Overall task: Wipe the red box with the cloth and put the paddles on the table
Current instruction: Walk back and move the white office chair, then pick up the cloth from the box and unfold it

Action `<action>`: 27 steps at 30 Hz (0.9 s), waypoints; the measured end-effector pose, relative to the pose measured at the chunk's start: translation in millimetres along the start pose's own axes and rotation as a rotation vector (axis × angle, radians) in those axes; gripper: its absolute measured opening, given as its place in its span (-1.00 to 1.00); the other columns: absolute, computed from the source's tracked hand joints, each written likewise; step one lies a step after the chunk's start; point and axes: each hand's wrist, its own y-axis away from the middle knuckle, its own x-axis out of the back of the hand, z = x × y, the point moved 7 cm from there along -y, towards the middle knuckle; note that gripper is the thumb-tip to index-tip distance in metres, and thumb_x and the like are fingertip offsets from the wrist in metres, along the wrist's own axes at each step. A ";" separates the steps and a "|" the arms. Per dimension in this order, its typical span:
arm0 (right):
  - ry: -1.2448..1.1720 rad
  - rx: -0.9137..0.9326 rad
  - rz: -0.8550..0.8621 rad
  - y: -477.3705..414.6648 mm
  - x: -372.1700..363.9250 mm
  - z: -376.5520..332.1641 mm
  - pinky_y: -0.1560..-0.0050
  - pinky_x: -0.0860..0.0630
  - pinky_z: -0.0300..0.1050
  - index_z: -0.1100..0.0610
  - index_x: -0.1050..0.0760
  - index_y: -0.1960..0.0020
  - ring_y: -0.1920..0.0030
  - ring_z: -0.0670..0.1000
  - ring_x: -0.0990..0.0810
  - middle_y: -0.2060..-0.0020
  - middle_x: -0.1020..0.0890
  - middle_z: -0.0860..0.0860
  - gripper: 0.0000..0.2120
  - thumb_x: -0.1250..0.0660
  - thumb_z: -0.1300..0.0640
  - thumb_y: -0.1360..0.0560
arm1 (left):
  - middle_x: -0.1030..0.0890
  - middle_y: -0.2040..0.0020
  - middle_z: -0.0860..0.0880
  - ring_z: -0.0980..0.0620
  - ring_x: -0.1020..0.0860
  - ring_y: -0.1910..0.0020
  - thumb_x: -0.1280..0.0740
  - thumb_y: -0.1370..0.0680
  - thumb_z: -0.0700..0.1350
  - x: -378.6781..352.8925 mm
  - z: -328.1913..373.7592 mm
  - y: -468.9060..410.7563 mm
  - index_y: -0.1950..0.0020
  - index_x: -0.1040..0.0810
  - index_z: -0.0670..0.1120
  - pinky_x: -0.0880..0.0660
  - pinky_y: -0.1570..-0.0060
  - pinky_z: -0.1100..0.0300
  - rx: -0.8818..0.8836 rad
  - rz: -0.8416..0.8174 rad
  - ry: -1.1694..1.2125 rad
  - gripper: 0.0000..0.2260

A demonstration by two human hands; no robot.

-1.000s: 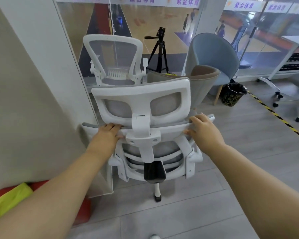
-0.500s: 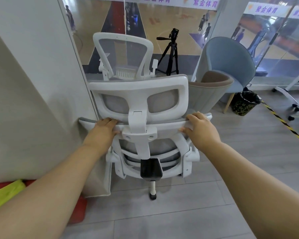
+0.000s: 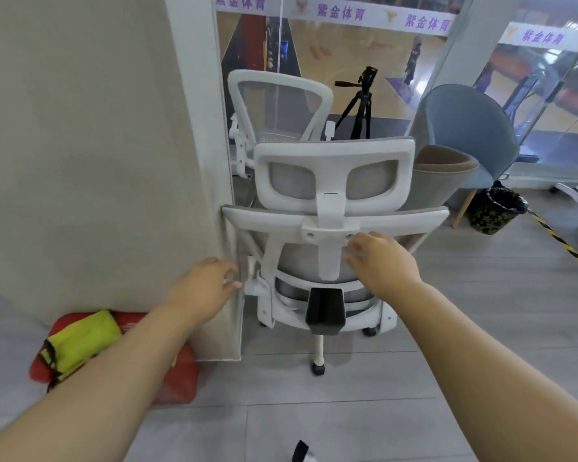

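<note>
A red box [image 3: 177, 378] lies on the floor at the lower left, partly under my left forearm, with a yellow-green bag [image 3: 80, 341] lying on top of it. No cloth or paddles show clearly. My left hand [image 3: 207, 288] hovers by the pillar's corner beside the white office chair [image 3: 334, 228], fingers loosely curled and holding nothing. My right hand [image 3: 377, 261] hangs just behind the chair's backrest, fingers relaxed, gripping nothing.
A beige pillar [image 3: 97, 161] stands at the left. Behind the chair are a second white mesh chair [image 3: 277, 105], a black tripod [image 3: 361, 108], a blue armchair [image 3: 471, 128] and a camouflage bin [image 3: 494, 211]. Yellow-black tape [image 3: 561, 241] crosses the grey floor at the right.
Both hands have let go of the chair's backrest and dropped lower. The chair sits farther away, against the pillar. More of the red box shows.
</note>
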 end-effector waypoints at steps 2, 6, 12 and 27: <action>-0.022 0.005 -0.060 17.7 -19.9 -33.9 0.02 -0.47 -0.03 0.04 -0.47 -0.21 -0.11 0.11 -0.51 -0.12 -0.54 0.01 -0.74 -0.20 -0.01 -0.57 | -0.57 -0.10 -0.05 -0.08 -0.54 -0.07 -0.31 -0.52 -0.05 4.1 -35.7 30.5 -0.17 -0.53 -0.04 -0.46 -0.10 0.09 0.050 -0.039 -0.033 -0.77; -0.023 0.040 -0.178 51.0 -65.8 -100.5 0.05 -0.52 -0.01 0.06 -0.49 -0.13 0.01 0.10 -0.53 -0.04 -0.59 0.03 -0.76 -0.22 -0.05 -0.57 | -0.62 -0.06 -0.04 -0.07 -0.56 -0.07 -0.31 -0.52 0.00 11.5 -107.9 93.0 -0.08 -0.56 -0.02 -0.49 -0.03 0.11 0.154 -0.077 -0.092 -0.81; -0.010 0.148 -0.357 83.4 -141.7 -186.8 0.00 -0.53 0.02 0.03 -0.49 -0.15 -0.03 0.11 -0.55 -0.05 -0.59 0.03 -0.76 -0.21 -0.06 -0.57 | -0.62 0.00 -0.03 -0.07 -0.56 -0.03 -0.31 -0.53 0.01 -1.0 -211.1 177.1 -0.01 -0.56 -0.04 -0.48 0.02 0.16 0.392 -0.186 -0.060 -0.84; 0.076 0.385 -0.637 24.8 -298.4 -320.7 0.05 -0.49 -0.10 0.02 -0.48 -0.17 -0.07 0.07 -0.54 -0.07 -0.57 0.01 -0.75 -0.21 -0.05 -0.57 | -0.55 -0.18 -0.01 -0.03 -0.54 -0.09 -0.23 -0.57 0.07 -40.3 -378.4 165.3 -0.22 -0.47 0.02 -0.46 0.01 0.17 0.708 -0.334 -0.024 -0.73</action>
